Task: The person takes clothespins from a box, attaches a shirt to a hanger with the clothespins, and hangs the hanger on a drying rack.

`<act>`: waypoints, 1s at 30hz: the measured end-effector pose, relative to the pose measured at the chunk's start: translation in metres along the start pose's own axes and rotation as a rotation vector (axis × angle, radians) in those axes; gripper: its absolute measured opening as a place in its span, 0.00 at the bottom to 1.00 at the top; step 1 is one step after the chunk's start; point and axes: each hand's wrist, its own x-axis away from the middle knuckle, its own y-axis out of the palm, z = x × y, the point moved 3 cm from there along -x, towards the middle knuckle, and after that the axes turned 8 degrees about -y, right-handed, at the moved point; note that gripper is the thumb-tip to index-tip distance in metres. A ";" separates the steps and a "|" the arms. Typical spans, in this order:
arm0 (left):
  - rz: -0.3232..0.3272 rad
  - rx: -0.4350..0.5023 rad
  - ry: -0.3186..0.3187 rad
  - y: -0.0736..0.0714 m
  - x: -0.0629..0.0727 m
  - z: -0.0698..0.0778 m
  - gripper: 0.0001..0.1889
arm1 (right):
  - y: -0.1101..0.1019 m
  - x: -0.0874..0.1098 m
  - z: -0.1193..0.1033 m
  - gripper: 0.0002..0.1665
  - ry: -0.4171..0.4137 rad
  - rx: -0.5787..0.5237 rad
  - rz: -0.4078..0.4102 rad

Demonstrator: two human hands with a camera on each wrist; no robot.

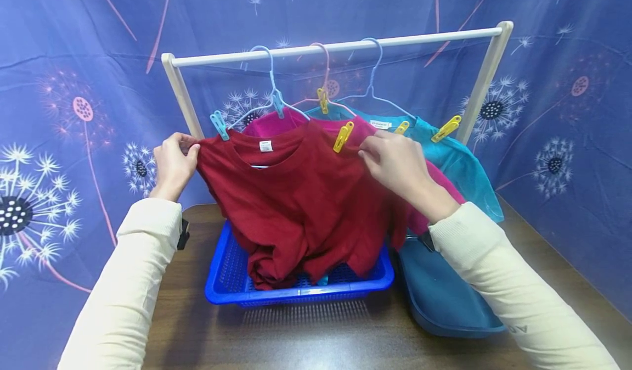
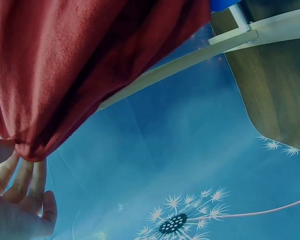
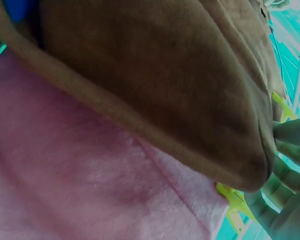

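Note:
A dark red T-shirt (image 1: 306, 194) hangs on a light blue hanger (image 1: 271, 71), its lower part bunched down into a blue basket (image 1: 340, 290). My left hand (image 1: 173, 164) pinches the shirt at its left shoulder end; the left wrist view shows the gathered cloth between thumb and fingers (image 2: 27, 180). On the other side my right hand (image 1: 400, 161) pinches the right shoulder, beside a yellow clothespin (image 1: 343, 137). A light blue clothespin (image 1: 219, 125) clips the left shoulder. In the right wrist view the shirt (image 3: 155, 85) looks brown, with the pink garment below it.
Behind hang a magenta shirt (image 1: 283, 120) on a pink hanger (image 1: 327, 68) and a teal shirt (image 1: 459, 161) on a blue hanger (image 1: 372, 71). The rack's white rail (image 1: 217, 58) carries all three. A dark teal tray (image 1: 444, 293) sits right of the basket on the wooden table (image 1: 296, 342).

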 end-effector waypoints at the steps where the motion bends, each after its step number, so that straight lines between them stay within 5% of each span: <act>1: 0.000 0.002 0.004 0.000 0.001 0.000 0.13 | 0.000 0.001 0.001 0.07 0.004 -0.002 -0.006; 7: -0.026 -0.011 0.028 0.000 0.007 -0.003 0.14 | -0.002 0.007 0.005 0.13 0.028 -0.019 -0.062; 17: -0.065 -0.113 0.000 -0.008 0.027 -0.018 0.15 | -0.026 0.031 0.019 0.14 0.016 -0.035 -0.036; 30: -0.117 -0.180 0.076 -0.015 0.069 -0.038 0.15 | -0.059 0.094 0.029 0.17 -0.021 0.012 0.034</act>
